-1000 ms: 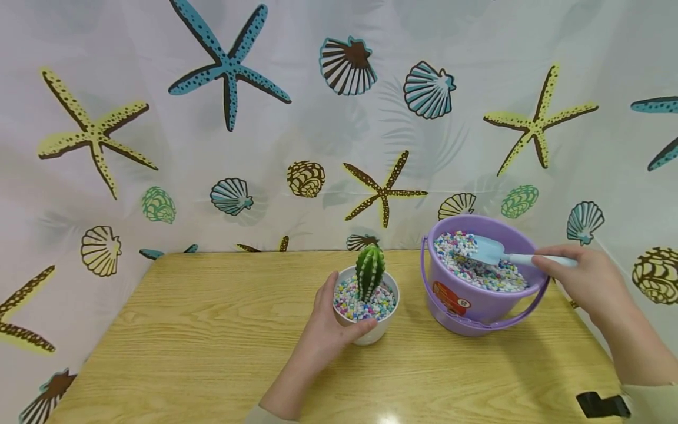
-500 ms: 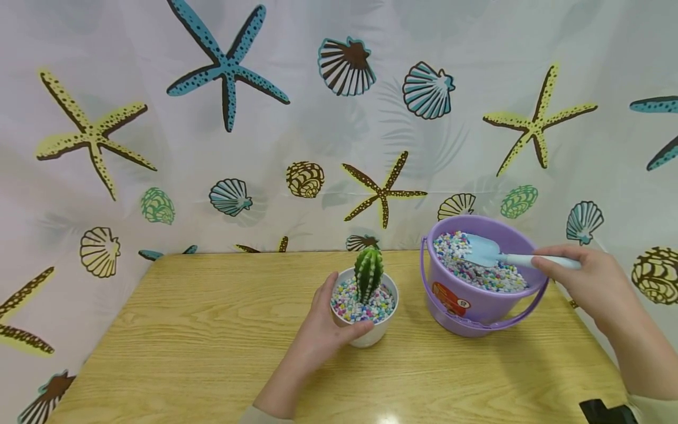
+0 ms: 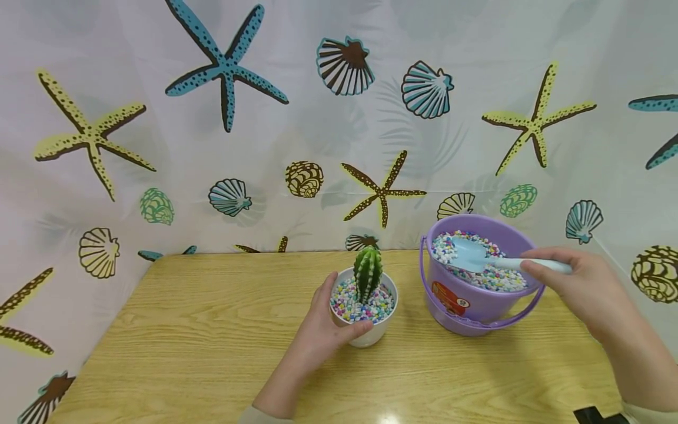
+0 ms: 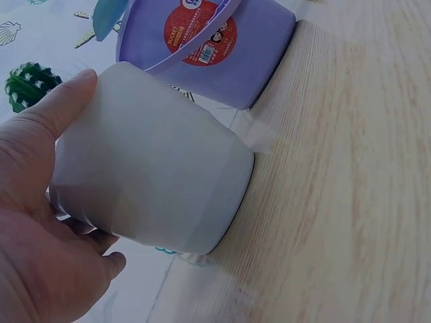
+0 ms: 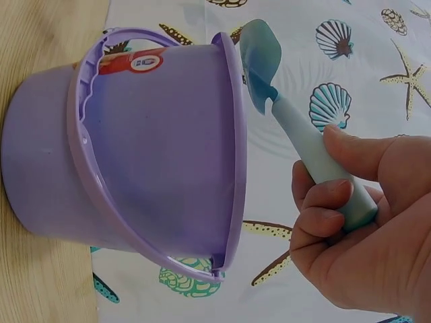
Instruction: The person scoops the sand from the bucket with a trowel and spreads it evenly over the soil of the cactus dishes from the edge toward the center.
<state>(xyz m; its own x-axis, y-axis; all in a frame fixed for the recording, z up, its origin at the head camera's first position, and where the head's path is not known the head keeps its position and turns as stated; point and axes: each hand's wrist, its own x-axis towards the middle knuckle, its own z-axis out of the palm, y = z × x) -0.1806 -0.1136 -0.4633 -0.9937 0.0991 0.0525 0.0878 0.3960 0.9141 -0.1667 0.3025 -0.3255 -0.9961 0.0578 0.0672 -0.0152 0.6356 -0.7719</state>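
A: The right hand [image 3: 580,288] is wrapped around the pale blue handle of the scoop [image 3: 468,254], thumb on top and fingers curled beneath, as the right wrist view shows. The blade sits over the pebbles [image 3: 498,277] inside the purple bucket [image 3: 477,303], at the right of the table [image 3: 185,330].

B: And the left hand [image 3: 323,333]?

A: It clasps the white pot [image 3: 371,335] from the near left side, thumb along the front wall and fingers round the back. The pot stands in the middle of the table, just left of the bucket, with a green cactus [image 3: 368,272] upright in coloured pebbles.

B: How would the scoop handle?

A: It looks like light, stiff plastic, so it should hardly weigh on the hand. A grip far back on the handle gives reach, but a loaded blade would tip easily; the pebbles are loose and small and would likely roll off if it tilts.

B: The pot?

A: Smooth and tapered, possibly slippery, and probably heavier than it looks with the fill. A hold round the wall keeps it steady and keeps the fingers away from the cactus, whose ribs appear spiny.

B: The bucket?

A: It seems thin plastic with a hinged bail lying down; the pebble load probably anchors it.
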